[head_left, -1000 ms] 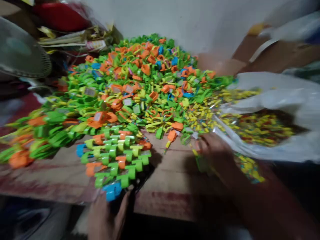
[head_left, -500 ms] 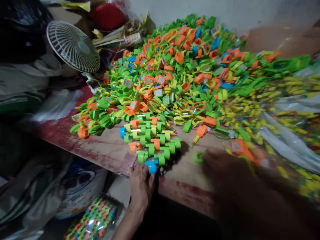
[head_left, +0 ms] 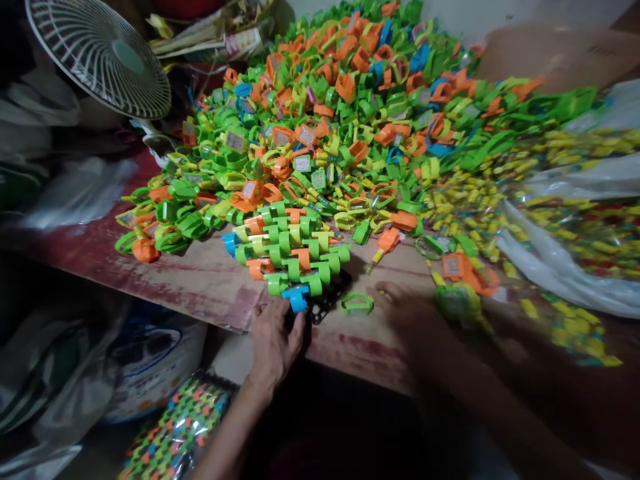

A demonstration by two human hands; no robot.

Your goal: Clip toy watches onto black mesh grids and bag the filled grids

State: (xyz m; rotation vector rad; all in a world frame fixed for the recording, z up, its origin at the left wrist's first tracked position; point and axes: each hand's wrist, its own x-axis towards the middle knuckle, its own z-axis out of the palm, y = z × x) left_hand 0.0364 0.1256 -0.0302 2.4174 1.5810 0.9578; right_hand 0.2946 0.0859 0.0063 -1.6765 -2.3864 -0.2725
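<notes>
Rows of plastic toy watches in green, orange, yellow and blue are set close together on a black openwork holder. At its near corner my left hand is closed, thumb and fingers around the edge beside a blue toy watch. A single green toy watch lies on the table between the holder and my right hand. My right hand is smeared by motion, so its fingers are unclear. Just beyond it lies a green and yellow toy watch, near an orange one.
A big heap of loose toy watches covers the back of the table. Small yellow pieces and a clear plastic bag lie at the right. A fan stands back left. Below the table edge is a packed bag of colourful pieces.
The view has shifted, so the scene sits further left and higher. My right hand has come apart from the green toy watch, which now lies nearer the holder. My left hand stays at the corner.
</notes>
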